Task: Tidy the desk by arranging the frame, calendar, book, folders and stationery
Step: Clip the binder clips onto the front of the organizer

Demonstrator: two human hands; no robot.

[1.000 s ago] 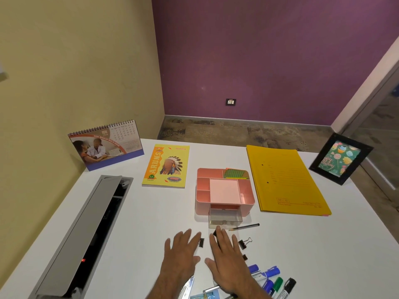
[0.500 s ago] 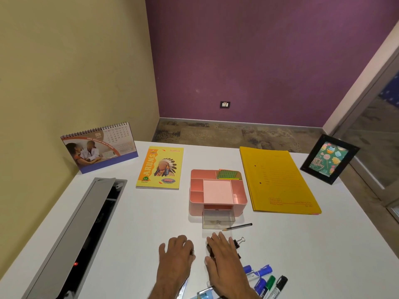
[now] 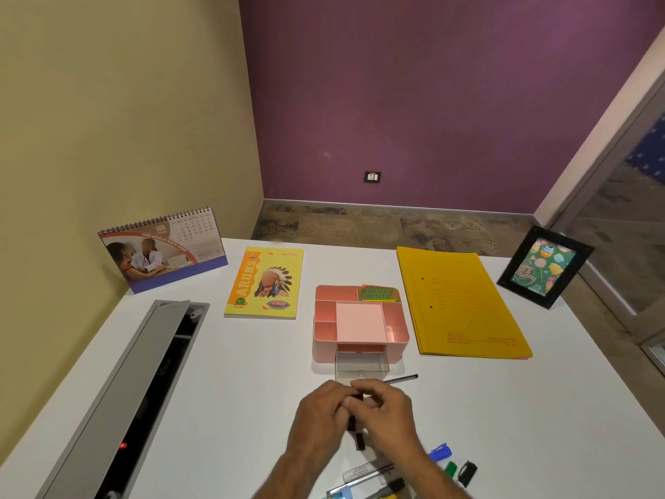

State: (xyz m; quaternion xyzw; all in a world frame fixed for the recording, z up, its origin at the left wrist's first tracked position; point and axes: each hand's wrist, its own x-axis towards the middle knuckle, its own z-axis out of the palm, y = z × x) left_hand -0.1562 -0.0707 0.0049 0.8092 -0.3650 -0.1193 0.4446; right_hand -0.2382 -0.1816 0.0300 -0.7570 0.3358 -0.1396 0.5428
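My left hand (image 3: 318, 415) and my right hand (image 3: 387, 412) are cupped together on the white desk (image 3: 223, 372), fingers curled round small black binder clips (image 3: 356, 432). Just beyond them stands a pink desk organiser (image 3: 360, 320) with its clear drawer (image 3: 361, 365) pulled open. A thin black pen (image 3: 401, 379) lies beside the drawer. A desk calendar (image 3: 162, 248) stands at the back left, a yellow book (image 3: 266, 282) beside it. Yellow folders (image 3: 458, 300) lie right of the organiser, and a black photo frame (image 3: 543, 266) stands at the far right.
Markers (image 3: 449, 462) and pens (image 3: 363, 480) lie near the desk's front edge under my right forearm. A grey cable tray with its lid up (image 3: 118, 397) runs along the left side. Green sticky notes (image 3: 379, 293) sit in the organiser's back compartment.
Both hands were flat on the desk over the clips; they have now drawn together and curled, gathering the black clips between them. The view shifted slightly.
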